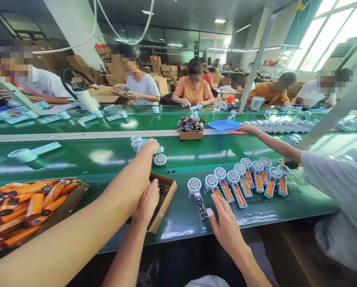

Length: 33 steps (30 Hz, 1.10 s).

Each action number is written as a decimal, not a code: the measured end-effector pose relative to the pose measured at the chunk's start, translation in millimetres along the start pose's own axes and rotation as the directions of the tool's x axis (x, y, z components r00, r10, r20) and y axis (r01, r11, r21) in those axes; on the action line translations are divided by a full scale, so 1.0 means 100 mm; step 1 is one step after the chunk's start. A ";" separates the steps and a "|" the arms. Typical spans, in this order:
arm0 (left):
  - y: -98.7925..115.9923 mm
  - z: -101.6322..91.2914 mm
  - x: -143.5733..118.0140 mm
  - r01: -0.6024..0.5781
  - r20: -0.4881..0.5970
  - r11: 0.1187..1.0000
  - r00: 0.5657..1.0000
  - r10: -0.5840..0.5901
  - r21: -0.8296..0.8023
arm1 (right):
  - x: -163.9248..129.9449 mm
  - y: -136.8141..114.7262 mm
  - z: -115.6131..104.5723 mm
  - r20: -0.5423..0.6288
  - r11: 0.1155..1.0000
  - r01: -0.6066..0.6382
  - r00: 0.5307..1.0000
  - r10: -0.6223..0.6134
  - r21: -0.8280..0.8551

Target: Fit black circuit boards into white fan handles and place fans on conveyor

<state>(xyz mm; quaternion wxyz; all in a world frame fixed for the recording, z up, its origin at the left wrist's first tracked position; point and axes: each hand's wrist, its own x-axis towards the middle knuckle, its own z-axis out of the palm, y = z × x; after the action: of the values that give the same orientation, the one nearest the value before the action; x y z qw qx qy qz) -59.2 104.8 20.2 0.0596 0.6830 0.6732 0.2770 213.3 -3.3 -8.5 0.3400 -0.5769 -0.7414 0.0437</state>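
Note:
My right hand (pixel 226 221) is open beside a light-blue handheld fan (pixel 194 185), its fingers apart. The thumb wears a white finger cover and lies by the lower end of the fan's handle, where a dark circuit board (pixel 200 205) shows. My left hand (pixel 148 199) reaches into a cardboard box (pixel 165 209) of small dark parts. Its fingers are curled, and what they hold, if anything, is hidden. To the right stand several fans (pixel 233 177) with orange batteries in their open handles.
Another person's forearm (pixel 106 207) crosses over my left arm toward fans (pixel 136 145) on the green belt. A box of orange batteries (pixel 35 205) lies at left. From the right a co-worker's arm (pixel 277 145) reaches to a blue tray (pixel 224 125). Several people sit opposite.

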 end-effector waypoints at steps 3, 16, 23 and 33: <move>-0.04 -0.06 0.04 0.002 0.007 0.998 1.000 -0.003 0.066 | 0.05 0.20 -0.23 -0.067 0.991 -0.117 0.990 0.121 0.057; 1.14 0.19 -0.99 0.011 0.122 0.626 0.983 0.135 -0.780 | 0.57 0.16 -0.01 0.211 0.883 0.243 0.963 -0.169 -0.401; 1.33 0.70 -1.20 0.392 0.470 0.477 0.881 0.052 -0.787 | 0.53 0.38 -0.01 0.202 0.966 0.203 0.965 -0.169 -0.160; 0.83 0.52 -1.26 0.378 0.388 0.645 0.912 -0.135 -0.664 | 0.12 0.18 0.00 0.082 0.921 -0.079 0.995 0.051 0.382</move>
<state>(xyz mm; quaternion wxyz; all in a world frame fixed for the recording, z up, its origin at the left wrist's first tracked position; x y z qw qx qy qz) 45.2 -7.4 -23.3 0.4668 0.5327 0.5809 0.4011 227.0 13.3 -11.5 0.4186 -0.5214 -0.7103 0.2198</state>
